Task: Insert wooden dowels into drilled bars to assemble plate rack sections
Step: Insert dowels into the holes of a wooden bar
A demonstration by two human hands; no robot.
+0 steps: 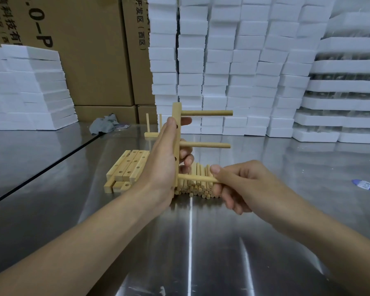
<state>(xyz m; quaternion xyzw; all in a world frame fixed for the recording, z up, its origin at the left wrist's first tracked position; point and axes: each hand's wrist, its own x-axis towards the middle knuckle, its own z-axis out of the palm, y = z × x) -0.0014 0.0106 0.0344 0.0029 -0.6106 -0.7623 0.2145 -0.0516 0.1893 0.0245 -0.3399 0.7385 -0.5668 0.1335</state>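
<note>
My left hand (167, 159) grips a pale square wooden bar with drilled holes (176, 111), held upright above the table. Two round wooden dowels (207, 113) already sit in it, sticking out level to the right. My right hand (241, 184) pinches a third dowel (197, 178) between thumb and fingers, its tip at the bar's low end. I cannot tell whether it is fully seated.

At least two holes between the dowels show open, so I judge this section about half filled. A heap of loose dowels (192, 189) and a stack of bare drilled bars (128, 165) lie just behind my hands, so plenty of work is left. One finished-looking piece (151, 133) stands farther back.

The surface is a shiny scratched steel table (201, 242) carrying a crumpled grey rag (104, 124) and a blue-and-white sticker (364, 185). Behind it rise stacks of white foam blocks (233, 60) and brown printed cardboard cartons (90, 60).
</note>
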